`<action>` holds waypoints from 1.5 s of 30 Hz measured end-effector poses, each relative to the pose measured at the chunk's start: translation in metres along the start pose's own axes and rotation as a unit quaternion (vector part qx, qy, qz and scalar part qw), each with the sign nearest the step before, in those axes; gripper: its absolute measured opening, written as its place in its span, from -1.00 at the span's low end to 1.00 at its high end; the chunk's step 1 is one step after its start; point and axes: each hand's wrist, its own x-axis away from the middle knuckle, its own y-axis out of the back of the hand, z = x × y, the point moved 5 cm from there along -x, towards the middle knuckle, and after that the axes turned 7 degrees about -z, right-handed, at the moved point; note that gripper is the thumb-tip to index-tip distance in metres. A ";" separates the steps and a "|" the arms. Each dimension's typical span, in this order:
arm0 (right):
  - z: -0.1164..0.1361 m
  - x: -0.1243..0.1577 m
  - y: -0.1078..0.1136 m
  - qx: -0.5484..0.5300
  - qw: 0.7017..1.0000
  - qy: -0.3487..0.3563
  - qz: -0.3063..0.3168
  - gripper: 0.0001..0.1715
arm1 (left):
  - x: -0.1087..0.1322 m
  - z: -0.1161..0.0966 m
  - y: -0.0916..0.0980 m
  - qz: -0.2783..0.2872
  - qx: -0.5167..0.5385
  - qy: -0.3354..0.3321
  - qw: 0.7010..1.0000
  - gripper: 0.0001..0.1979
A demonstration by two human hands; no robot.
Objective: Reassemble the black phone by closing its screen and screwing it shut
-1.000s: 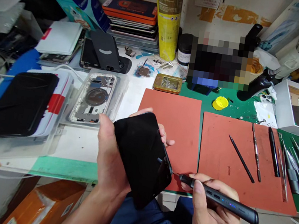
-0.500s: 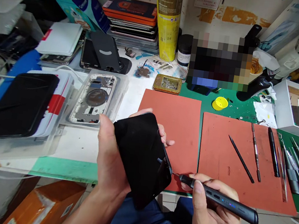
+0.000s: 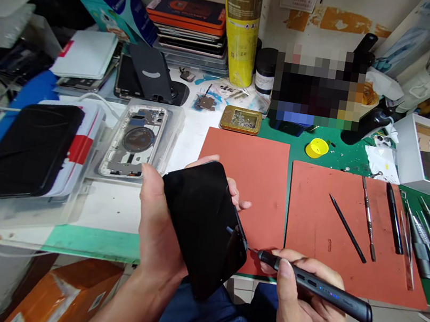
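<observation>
Repair bench point(image 3: 93, 242), front edge running below both hands, with floor beyond it. Two orange rubber mats: left mat point(image 3: 259, 189) partly behind the work, right mat point(image 3: 312, 213) carrying three slim tools, nearest a black pick point(image 3: 348, 229). Clear plastic tray point(image 3: 172, 138) holding a stripped phone frame point(image 3: 131, 140), just beyond the left hand.

Black smartphone point(image 3: 201, 223), tilted, held above the bench's front edge and overlapping the left mat; dark glass face, unmarked at this view. Left hand point(image 3: 161, 223): fingers wrapped behind, thumb along the edge, gripping firmly. Right hand point(image 3: 309, 315): fingers pinching an electric screwdriver point(image 3: 325, 288), its bit at the phone's lower right edge.
</observation>
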 end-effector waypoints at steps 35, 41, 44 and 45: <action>0.000 0.001 -0.001 0.012 1.000 -0.008 -0.022 -0.74 | -0.003 0.002 0.001 0.012 0.016 -0.004 1.000 -0.25; 0.001 -0.001 -0.003 -0.012 1.000 -0.002 -0.011 -0.70 | -0.002 0.003 0.000 0.007 0.014 0.013 1.000 -0.24; 0.001 -0.002 -0.002 -0.008 1.000 -0.003 -0.007 -0.70 | -0.001 0.002 -0.002 -0.006 0.009 0.013 1.000 -0.22; 0.001 -0.002 -0.002 -0.009 1.000 -0.003 -0.004 -0.70 | -0.001 0.001 -0.002 -0.007 0.007 0.012 1.000 -0.22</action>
